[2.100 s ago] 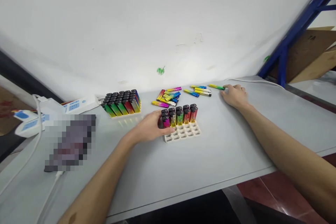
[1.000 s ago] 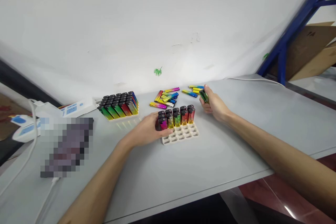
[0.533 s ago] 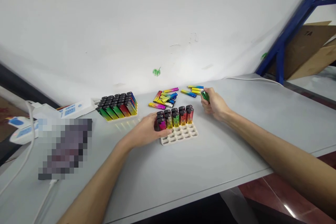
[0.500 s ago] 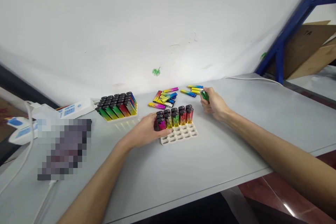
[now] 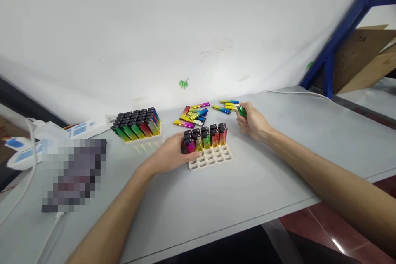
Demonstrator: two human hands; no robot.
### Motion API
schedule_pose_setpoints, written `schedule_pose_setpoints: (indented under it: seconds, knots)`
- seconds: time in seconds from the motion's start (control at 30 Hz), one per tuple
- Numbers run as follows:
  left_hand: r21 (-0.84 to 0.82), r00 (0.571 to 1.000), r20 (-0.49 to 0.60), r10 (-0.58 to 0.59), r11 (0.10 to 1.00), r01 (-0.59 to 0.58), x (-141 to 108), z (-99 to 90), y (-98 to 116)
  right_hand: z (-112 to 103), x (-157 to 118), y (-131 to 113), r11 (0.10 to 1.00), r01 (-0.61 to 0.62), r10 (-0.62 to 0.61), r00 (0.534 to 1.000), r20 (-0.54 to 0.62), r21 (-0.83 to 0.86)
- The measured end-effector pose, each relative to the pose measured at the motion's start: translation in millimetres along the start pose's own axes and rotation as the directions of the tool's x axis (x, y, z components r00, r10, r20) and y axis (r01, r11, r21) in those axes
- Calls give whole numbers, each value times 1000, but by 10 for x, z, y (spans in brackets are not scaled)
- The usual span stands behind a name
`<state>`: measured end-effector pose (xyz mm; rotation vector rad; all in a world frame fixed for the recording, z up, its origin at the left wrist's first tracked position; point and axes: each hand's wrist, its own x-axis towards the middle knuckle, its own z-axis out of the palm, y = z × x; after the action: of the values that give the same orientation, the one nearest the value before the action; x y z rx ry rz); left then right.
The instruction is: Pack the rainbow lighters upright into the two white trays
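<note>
My left hand [image 5: 170,153] grips the left end of a white slotted tray [image 5: 213,157], its thumb over the front slots and its other fingers partly hidden behind. Several lighters [image 5: 206,139] with black tops stand upright in the tray's back rows; the front rows show bare slots. To the right of the tray, my right hand [image 5: 252,120] is closed around a green lighter [image 5: 242,111], mostly covered by the fingers. Loose colourful lighters [image 5: 198,114] lie in a heap behind the tray, and a few more [image 5: 221,109] lie just left of my right hand.
A second tray [image 5: 144,140] packed with upright lighters stands at the left. Further left are white power strips [image 5: 81,129], a pixelated dark object [image 5: 76,177] and white cables [image 5: 35,165]. A white wall [image 5: 154,41] closes off the back of the grey table [image 5: 192,210].
Almost nothing differs; the view has shifted very slightly. Both hands keep their places, the left on the tray and the right around the green lighter.
</note>
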<state>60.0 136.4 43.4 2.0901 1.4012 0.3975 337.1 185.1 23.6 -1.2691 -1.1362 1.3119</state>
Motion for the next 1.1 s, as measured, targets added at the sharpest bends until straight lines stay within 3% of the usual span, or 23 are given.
schedule_pose_setpoints:
  seconds: [0.27, 0.43, 0.6, 0.77, 0.9, 0.97, 1.1]
  knots:
    - [1, 1000, 12, -19, 1000, 19, -13, -10, 22, 10, 2, 35, 997, 46, -47, 999, -25, -60]
    - [26, 1000, 17, -24, 999, 24, -8, -6, 9, 15, -46, -2, 934, 263, -270, 963, 5, -242]
    - [40, 1000, 11, 0, 999, -1, -15, -10, 28, -30, -161, -146, 827, 374, -413, 911, -1, -420]
    - [43, 999, 5, 36, 998, -36, -14, -11, 14, -40, -341, -292, 785, 520, -550, 835, 6, -337]
    - [56, 999, 24, 29, 998, -30, -14, -1, -20, 119, -529, -273, 708, 669, -684, 729, 12, -227]
    - [55, 999, 29, 36, 998, -38, -15, 4, -27, 242, -624, -205, 626, 735, -747, 661, 71, -260]
    - [41, 997, 31, 73, 996, -74, -19, 4, -13, 457, -743, -9, 365, 810, -810, 519, 273, -459]
